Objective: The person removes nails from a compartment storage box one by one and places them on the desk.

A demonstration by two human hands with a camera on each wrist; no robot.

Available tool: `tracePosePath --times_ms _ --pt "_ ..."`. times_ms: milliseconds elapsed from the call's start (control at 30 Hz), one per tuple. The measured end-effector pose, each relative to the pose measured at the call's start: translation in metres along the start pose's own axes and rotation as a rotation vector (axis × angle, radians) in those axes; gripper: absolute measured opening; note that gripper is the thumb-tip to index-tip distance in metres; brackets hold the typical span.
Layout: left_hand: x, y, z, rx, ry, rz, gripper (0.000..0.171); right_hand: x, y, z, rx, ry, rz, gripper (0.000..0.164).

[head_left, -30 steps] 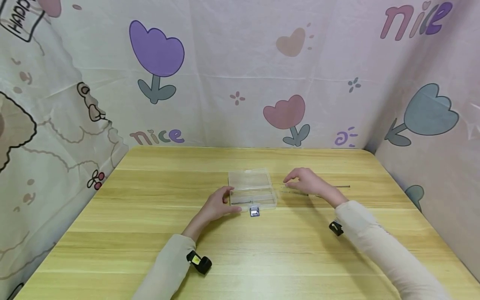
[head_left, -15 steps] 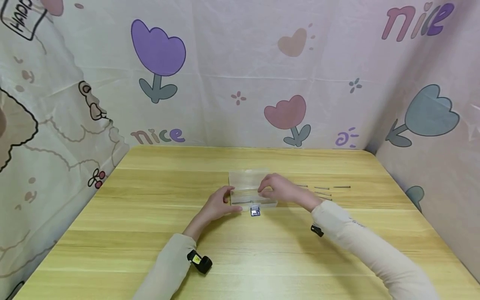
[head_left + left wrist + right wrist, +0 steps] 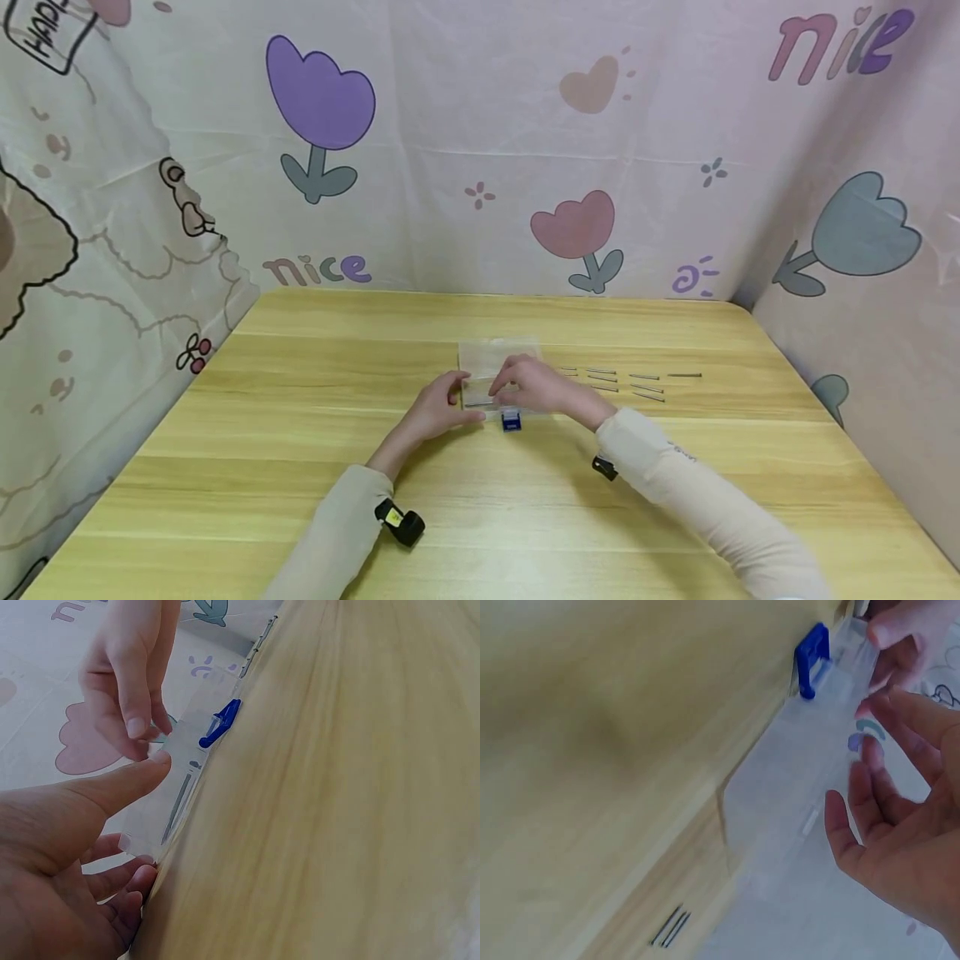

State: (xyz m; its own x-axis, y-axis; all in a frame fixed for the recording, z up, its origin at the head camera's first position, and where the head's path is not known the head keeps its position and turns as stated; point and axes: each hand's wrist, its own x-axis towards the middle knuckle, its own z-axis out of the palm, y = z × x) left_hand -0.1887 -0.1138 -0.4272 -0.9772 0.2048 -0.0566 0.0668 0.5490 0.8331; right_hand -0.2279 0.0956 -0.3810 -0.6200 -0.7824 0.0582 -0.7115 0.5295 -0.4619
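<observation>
A clear plastic box (image 3: 498, 352) lies with its lid raised, and its blue latch (image 3: 512, 421) hangs at the front. My left hand (image 3: 431, 410) grips the box's left end, thumb at the front edge and fingers behind. A nail (image 3: 177, 799) shows inside, near that end. My right hand (image 3: 536, 385) is over the box's compartments. Its thumb and index fingertips come together in a pinch on a nail that is mostly hidden, while the other fingers curve loosely, as the right wrist view shows.
Several nails (image 3: 602, 379) lie in short rows on the wooden table (image 3: 480, 508) to the right of the box, with a single nail (image 3: 685, 375) farthest right. A printed cloth (image 3: 450, 100) hangs behind the table.
My right hand has moved left from the nails to over the box, and one nail is gone from the nearest group. The latch has tipped slightly. My left hand stays on the box.
</observation>
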Motion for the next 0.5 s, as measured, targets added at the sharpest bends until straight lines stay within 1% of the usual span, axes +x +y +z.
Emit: tracePosePath --times_ms 67,233,400,500 --pt "0.001 -0.001 0.0 -0.001 -0.005 0.011 0.074 0.002 -0.003 0.002 0.009 0.001 0.006 0.016" --pt "0.002 -0.002 0.0 -0.001 -0.009 0.034 0.072 0.007 -0.007 0.01 -0.013 0.032 -0.034 0.014" --pt "0.002 -0.003 0.001 -0.008 -0.011 0.031 0.075 0.01 -0.012 0.017 -0.045 0.038 0.005 0.016" --pt "0.001 -0.004 0.0 -0.009 -0.002 0.025 0.076 0.014 -0.014 0.019 -0.05 0.052 -0.009 0.015"
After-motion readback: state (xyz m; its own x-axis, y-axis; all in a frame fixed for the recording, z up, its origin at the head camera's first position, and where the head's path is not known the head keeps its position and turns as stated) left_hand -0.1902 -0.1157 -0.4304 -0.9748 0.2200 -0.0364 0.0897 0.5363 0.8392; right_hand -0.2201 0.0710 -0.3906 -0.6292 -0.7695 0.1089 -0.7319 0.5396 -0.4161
